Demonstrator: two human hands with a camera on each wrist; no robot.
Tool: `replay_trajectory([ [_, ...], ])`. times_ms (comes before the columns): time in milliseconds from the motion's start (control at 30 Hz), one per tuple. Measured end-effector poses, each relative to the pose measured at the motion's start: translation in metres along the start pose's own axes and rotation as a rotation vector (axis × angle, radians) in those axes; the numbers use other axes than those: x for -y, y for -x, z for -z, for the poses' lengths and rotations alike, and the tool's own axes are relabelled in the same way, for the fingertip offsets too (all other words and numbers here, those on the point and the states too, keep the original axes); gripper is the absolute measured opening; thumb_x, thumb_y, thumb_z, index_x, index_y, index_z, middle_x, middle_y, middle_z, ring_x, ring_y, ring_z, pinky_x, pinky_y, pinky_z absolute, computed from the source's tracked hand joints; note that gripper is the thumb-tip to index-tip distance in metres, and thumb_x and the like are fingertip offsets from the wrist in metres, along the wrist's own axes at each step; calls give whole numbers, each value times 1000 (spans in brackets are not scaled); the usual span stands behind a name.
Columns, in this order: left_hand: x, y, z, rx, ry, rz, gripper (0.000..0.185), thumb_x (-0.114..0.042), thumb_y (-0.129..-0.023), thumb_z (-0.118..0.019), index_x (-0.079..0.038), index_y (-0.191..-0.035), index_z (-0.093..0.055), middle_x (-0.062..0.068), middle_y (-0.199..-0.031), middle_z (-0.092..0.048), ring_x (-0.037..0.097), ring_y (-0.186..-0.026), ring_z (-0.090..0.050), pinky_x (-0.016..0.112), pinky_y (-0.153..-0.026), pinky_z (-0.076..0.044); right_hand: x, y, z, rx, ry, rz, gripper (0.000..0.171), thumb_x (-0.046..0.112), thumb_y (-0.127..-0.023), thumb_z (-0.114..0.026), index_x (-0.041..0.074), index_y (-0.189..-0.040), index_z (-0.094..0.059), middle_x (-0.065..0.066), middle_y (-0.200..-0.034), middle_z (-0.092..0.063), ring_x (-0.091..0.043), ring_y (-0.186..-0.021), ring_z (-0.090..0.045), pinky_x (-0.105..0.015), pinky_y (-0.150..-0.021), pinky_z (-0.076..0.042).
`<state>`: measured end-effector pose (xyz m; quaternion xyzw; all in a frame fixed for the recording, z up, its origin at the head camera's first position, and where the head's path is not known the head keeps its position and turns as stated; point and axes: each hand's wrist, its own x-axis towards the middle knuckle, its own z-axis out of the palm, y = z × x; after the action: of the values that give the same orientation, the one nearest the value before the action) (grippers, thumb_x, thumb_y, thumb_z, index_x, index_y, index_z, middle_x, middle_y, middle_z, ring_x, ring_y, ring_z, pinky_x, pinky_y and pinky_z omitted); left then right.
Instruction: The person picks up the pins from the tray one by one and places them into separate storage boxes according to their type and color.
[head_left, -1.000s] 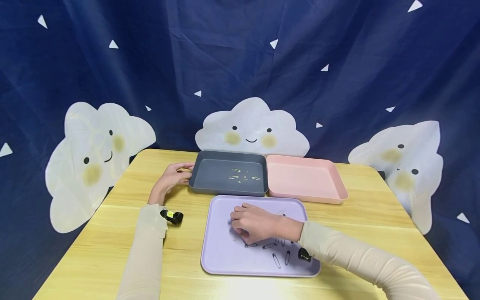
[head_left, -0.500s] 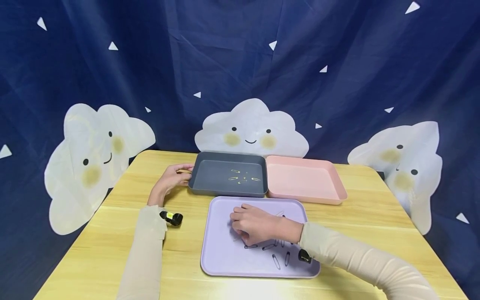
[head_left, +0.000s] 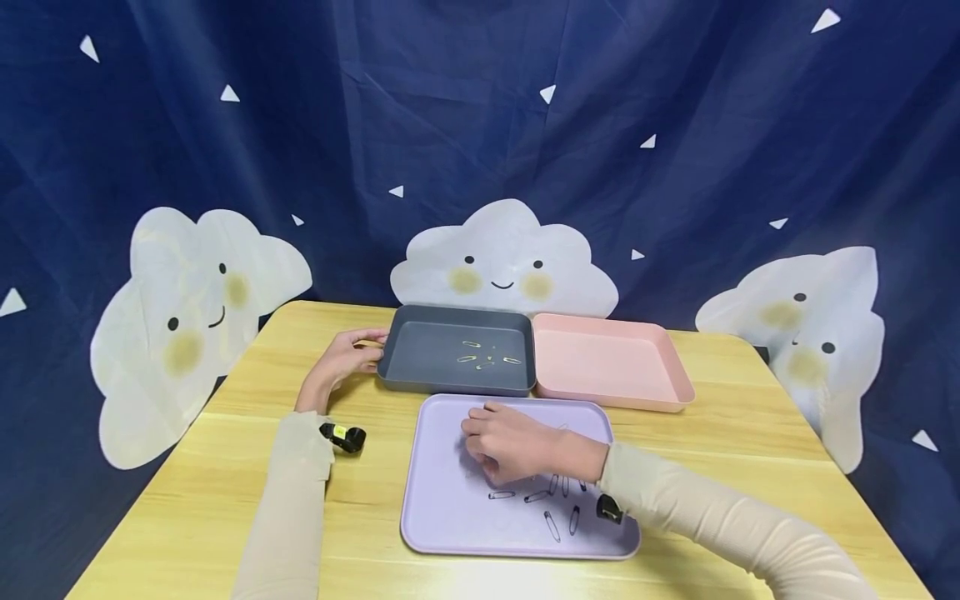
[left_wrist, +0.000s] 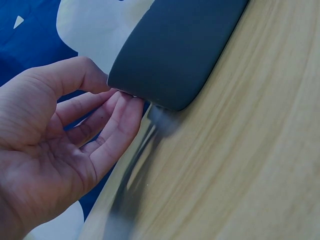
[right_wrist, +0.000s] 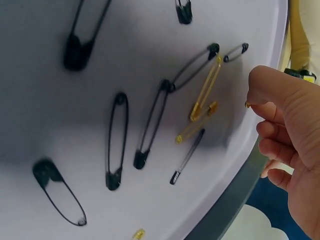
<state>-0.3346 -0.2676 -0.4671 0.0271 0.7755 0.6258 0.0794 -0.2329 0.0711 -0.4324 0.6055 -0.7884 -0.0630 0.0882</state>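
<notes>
Since a second ago we have hardly moved: our right hand [head_left: 517,446] has lifted a touch off the lilac tray [head_left: 442,517], so that one more black pin shows beneath it, while our left hand [head_left: 341,357] stays where it was.

On the left, that hand rests at the corner of the grey tray [head_left: 397,379], thumb on the rim and straight fingers under the corner in the left wrist view, steadying it rather than gripping. A few gold pins [head_left: 480,357] already lie inside it. Next to it, the pink tray [head_left: 660,396] touches its side.

Nearer us, our right hand hovers over the lilac tray with fingers curled; a small glint of gold shows at the thumb tip [right_wrist: 247,104], but we cannot tell whether anything is pinched there. Just beside those fingers lie two gold safety pins [right_wrist: 202,107], crossed among the black safety pins [right_wrist: 116,142].

We judge the gold pins very light, stiff, thin and slick on the smooth plastic, lying flat, so they will skate away if pushed. We would nip one across its wire middle with thumb and forefinger tips, or catch it under the clasp.
</notes>
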Motion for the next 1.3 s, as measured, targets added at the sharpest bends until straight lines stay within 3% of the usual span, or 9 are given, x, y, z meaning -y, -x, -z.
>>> replay_trajectory([
  [1300,1,-1,0,7,-7,-3,55,1,-95,-58,5,-149,-47,31,-147,-51,12,-97,-68,25,-77,-60,-56,-6,36,-193,-40,-188,14,18,-71,-76,20,-73,-63,5,-89,-57,-16,-87,-47,-30,-74,-32],
])
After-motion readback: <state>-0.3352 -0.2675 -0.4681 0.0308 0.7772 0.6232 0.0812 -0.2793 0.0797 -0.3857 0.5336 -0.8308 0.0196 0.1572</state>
